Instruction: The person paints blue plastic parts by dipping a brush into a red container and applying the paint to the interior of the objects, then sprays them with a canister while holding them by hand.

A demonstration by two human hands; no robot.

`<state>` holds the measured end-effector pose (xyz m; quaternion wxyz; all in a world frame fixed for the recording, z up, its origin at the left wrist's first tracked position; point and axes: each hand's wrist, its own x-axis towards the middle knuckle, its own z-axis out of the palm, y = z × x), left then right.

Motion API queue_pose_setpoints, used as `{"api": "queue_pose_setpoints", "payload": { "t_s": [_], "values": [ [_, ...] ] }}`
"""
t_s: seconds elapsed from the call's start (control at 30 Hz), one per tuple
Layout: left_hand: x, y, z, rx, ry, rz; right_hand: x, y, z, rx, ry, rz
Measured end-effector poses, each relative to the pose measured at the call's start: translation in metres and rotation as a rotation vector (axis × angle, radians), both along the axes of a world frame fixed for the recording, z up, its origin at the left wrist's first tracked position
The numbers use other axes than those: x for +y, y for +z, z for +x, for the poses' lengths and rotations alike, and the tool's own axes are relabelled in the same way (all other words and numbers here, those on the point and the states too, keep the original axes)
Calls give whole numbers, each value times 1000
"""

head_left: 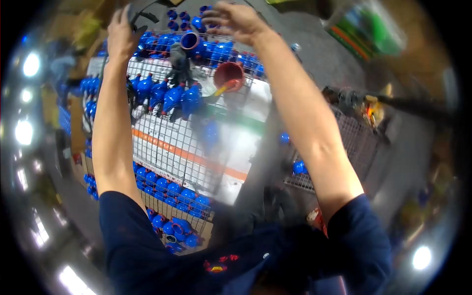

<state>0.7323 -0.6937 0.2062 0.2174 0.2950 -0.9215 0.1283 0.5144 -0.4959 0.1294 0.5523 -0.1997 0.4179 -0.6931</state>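
- Rack of grey wire mesh (169, 132), below 2 bare forearms (113, 123), bearing rows of blue, rounded, red-rimmed fittings (173, 100).
- White sheet striped orange and green (226, 187), beneath the mesh.
- Right hand (236, 22), fingers apart and loosely bent, near the rack's far edge.
- Left hand (122, 37), beside a dark, blurred object (133, 23); cannot tell whether clamped on it.
- Round red cup (228, 74), among the fittings.
- Blue fitting with dark-red open mouth (192, 42), between the 2 hands.
- Yellow handle (222, 90), in the cup.
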Motion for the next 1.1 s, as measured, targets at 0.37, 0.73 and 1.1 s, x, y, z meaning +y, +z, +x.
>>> {"api": "queue_pose_setpoints", "payload": {
  "t_s": [0.37, 0.73, 1.1],
  "values": [
    [406, -132, 140, -250, -102, 1218, 509, -205, 173, 105, 116, 901],
    [564, -138, 143, -896, -294, 1576, 770, -175, 307, 63, 216, 1312],
    [484, 37, -303, 672, -691, 1244, 757, -161, 265, 126, -159, 1278]
  ]
}}
